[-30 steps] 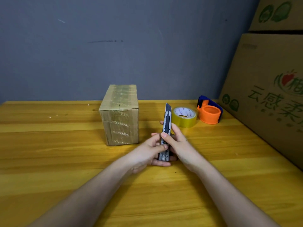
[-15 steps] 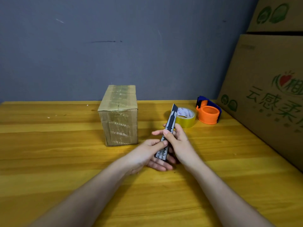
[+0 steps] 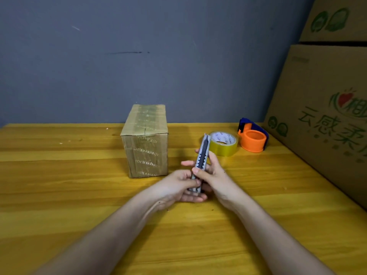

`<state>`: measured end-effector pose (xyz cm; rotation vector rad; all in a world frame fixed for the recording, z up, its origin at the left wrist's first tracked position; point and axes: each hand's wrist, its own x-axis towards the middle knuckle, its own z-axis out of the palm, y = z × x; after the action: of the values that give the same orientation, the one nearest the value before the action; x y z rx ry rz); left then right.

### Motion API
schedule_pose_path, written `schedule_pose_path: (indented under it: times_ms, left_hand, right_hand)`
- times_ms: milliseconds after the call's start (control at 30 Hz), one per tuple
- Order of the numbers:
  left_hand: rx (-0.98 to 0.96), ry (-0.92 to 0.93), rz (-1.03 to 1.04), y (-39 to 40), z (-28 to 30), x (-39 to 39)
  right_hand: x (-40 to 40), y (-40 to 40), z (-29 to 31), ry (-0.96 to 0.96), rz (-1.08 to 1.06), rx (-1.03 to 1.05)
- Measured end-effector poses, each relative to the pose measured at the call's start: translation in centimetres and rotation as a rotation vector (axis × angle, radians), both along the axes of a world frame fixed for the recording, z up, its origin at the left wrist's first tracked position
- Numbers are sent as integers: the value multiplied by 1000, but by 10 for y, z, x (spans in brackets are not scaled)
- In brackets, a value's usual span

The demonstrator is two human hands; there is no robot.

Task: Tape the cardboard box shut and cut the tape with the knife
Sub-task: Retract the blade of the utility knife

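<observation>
Both hands grip the knife [image 3: 202, 155], tip angled away | left hand [image 3: 178, 188] cups its base, right hand [image 3: 213, 175] pinches mid-handle | taped box [image 3: 146, 140] on table [image 3: 59, 185], left | tape [image 3: 223, 143] beyond.

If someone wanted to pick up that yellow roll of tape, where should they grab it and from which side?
Probably from above, with fingers across the roll of tape: it lies flat on the table with its hole facing up, so thumb inside the hole and fingers on the outer wall would work. Come from its near side; the orange dispenser sits close on its right.
</observation>
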<state>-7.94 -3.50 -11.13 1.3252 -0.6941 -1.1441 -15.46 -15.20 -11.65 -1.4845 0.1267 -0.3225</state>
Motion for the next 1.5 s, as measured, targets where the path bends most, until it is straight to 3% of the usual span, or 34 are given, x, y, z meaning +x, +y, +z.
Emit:
schedule_pose_path:
  times_ms: [433,800,900,967,1167,1500]
  left_hand:
    - [-54,26,-83,6,0,2]
    - [-133,-18,30,-2,-10,1]
    - [-110,-133,81,-7,-14,-2]
    - [-89,-284,119,-9,-15,-3]
    - [71,-1014,295,-11,-11,-3]
    - [133,-896,377,-30,-1,3]
  right_hand:
    - [-1,-5,1,75,147,23]
    - [4,-4,-11,-10,-90,98]
    - [9,-7,-15,-50,-263,-135]
    - [9,-7,-16,-74,-306,-165]
    - [8,-15,-12,-111,-405,-181]
    - [25,-31,-4,171,-446,-360]
